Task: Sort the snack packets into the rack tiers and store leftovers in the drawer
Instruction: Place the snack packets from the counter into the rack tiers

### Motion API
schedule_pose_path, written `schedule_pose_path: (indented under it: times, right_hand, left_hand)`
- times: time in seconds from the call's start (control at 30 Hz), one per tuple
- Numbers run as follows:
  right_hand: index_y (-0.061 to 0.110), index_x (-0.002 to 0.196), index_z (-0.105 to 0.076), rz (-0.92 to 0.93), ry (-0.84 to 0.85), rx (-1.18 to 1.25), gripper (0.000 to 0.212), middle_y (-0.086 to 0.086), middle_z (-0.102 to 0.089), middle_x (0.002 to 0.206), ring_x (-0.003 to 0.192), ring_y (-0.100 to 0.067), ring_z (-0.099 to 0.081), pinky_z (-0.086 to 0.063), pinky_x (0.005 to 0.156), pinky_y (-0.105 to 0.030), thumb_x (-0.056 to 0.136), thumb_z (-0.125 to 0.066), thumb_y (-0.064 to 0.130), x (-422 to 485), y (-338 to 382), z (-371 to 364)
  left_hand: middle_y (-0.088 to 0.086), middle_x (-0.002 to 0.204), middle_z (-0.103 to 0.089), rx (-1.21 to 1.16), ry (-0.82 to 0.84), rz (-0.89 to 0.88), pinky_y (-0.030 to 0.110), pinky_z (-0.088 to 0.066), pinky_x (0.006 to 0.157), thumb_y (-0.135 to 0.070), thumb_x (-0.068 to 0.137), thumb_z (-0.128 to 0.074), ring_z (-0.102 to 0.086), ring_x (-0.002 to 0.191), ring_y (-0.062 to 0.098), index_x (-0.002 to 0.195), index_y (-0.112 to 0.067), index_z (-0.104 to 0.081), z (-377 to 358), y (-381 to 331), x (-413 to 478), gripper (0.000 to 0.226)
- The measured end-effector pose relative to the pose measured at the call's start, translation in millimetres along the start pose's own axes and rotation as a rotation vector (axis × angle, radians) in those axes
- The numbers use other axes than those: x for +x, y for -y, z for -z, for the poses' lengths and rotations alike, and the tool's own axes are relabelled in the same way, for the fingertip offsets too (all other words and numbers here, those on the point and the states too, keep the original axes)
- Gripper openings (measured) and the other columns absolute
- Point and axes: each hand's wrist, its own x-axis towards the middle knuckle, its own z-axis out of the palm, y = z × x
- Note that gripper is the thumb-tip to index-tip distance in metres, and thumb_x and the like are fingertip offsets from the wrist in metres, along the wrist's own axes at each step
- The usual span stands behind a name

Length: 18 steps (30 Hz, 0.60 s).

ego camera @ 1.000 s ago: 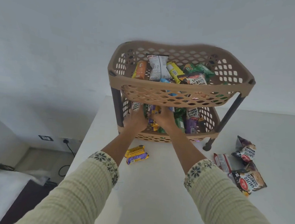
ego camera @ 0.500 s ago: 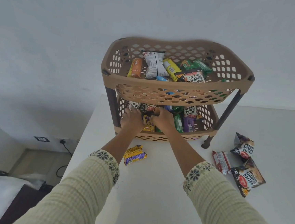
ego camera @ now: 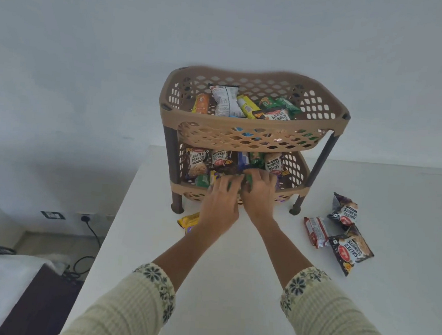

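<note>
A yellow packet [ego camera: 189,218] lies on the white table [ego camera: 230,288] just left of the left forearm, its print too blurred to read, with a purple edge showing beneath it. Behind it stands the tan lattice rack [ego camera: 251,140] on dark legs. Its lower tier [ego camera: 291,192] holds dark packets reading "SALTED PEANUTS" — one upright at the left [ego camera: 196,162], two printed upside down [ego camera: 221,158] [ego camera: 273,164] — with blue and green wrappers between them. The left hand [ego camera: 221,202] reaches over the lower tier's front rim, fingers curled down among green wrappers [ego camera: 233,184]; whether it actually grips one cannot be told. The right hand [ego camera: 259,190] lies touching it on the right, fingers bent onto the same green wrappers, its hold likewise unclear. The upper tier [ego camera: 253,122] carries an orange packet, a white packet with its back label showing, a yellow one, green ones and another "SALTED PEANUTS" packet [ego camera: 276,116]. To the right of the rack, well apart from both hands, three packets lie on the table — a red one [ego camera: 316,231] and two dark "SALTED PEANUTS" packets [ego camera: 344,211] [ego camera: 351,250].
</note>
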Motion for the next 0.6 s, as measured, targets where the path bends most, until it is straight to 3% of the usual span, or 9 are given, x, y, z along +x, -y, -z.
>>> schedule_pose_path:
  times: [0.17, 0.33, 0.5, 0.6]
  right_hand:
    - [0.010, 0.122, -0.062, -0.052, -0.019, -0.027, 0.039, -0.014, -0.056, 0.131, 0.124, -0.037, -0.043, -0.042, 0.099, -0.048, 0.083, -0.061, 0.009, -32.3, -29.2, 27.3]
    - [0.016, 0.127, -0.057, -0.236, 0.049, -0.204, 0.041, -0.011, -0.049, 0.141, 0.132, -0.034, -0.034, -0.037, 0.105, -0.045, 0.086, -0.058, 0.013, -60.4, -83.4, 54.8]
    - [0.029, 0.137, -0.045, -0.504, 0.158, -0.342, 0.056, -0.015, -0.027, 0.153, 0.141, -0.042, -0.020, -0.030, 0.110, -0.058, 0.086, -0.065, 0.028, -78.8, -141.4, 89.1]
    - [0.036, 0.144, -0.034, -0.612, 0.237, -0.376, 0.069, -0.016, -0.017, 0.156, 0.142, -0.043, -0.018, -0.033, 0.108, -0.059, 0.084, -0.068, 0.033, -90.3, -171.1, 103.8]
  left_hand:
    - [0.007, 0.141, -0.041, 0.073, 0.140, -0.072, 0.039, -0.035, 0.109, -0.020, 0.085, -0.057, -0.040, 0.129, 0.027, 0.142, -0.020, -0.035, -26.1, -29.9, -12.8, 0.061]
    - [0.012, 0.151, -0.035, 0.221, 0.161, -0.222, 0.055, -0.019, 0.116, -0.028, 0.082, -0.065, -0.028, 0.142, 0.031, 0.145, -0.019, -0.035, -53.7, -64.8, -24.7, 0.070]
    - [0.015, 0.157, -0.024, 0.195, 0.316, -0.287, 0.052, -0.012, 0.118, -0.031, 0.089, -0.058, -0.017, 0.147, 0.032, 0.149, -0.018, -0.029, -85.4, -101.0, -36.5, 0.068]
    - [0.015, 0.160, -0.016, 0.198, 0.417, -0.279, 0.051, -0.013, 0.118, -0.034, 0.090, -0.057, -0.011, 0.148, 0.033, 0.150, -0.019, -0.024, -101.9, -113.8, -45.8, 0.070]
